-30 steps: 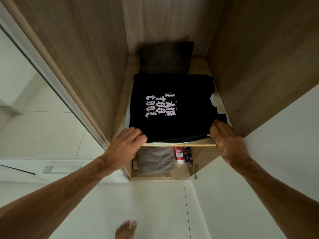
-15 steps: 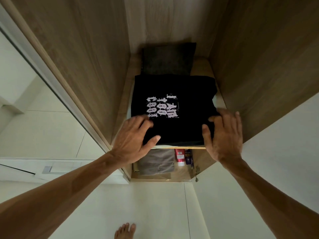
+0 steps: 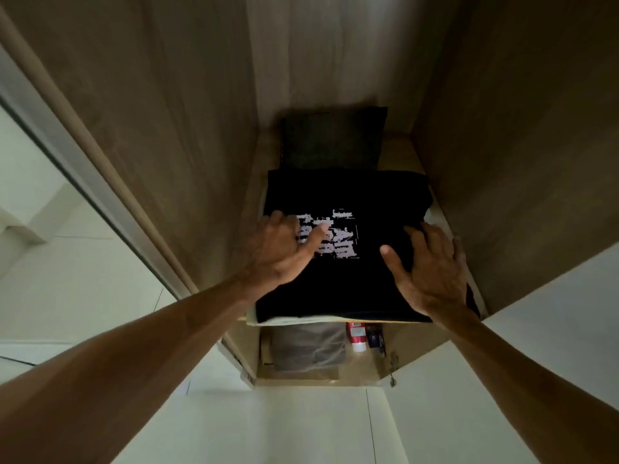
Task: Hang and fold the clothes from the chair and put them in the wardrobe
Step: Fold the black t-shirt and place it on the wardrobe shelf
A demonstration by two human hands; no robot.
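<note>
A folded black T-shirt (image 3: 365,279) with pale lettering lies on a wooden wardrobe shelf (image 3: 385,320), on top of something white whose edge shows underneath. My left hand (image 3: 281,251) lies flat on the shirt's left side, fingers spread and partly covering the print. My right hand (image 3: 432,262) presses flat on the shirt's right side, fingers straight, thumb out toward the middle. Neither hand grips the cloth.
A dark grey folded item (image 3: 331,139) sits behind the shirt at the back of the shelf. Wooden wardrobe walls (image 3: 167,128) close in on both sides. Below the shelf lie grey folded cloth (image 3: 311,346), a red and white bottle (image 3: 356,336) and a small dark box (image 3: 375,336).
Both hands have slid forward from the shirt's front edge onto its top, opening flat. The shirt has gone a little deeper onto the shelf.
</note>
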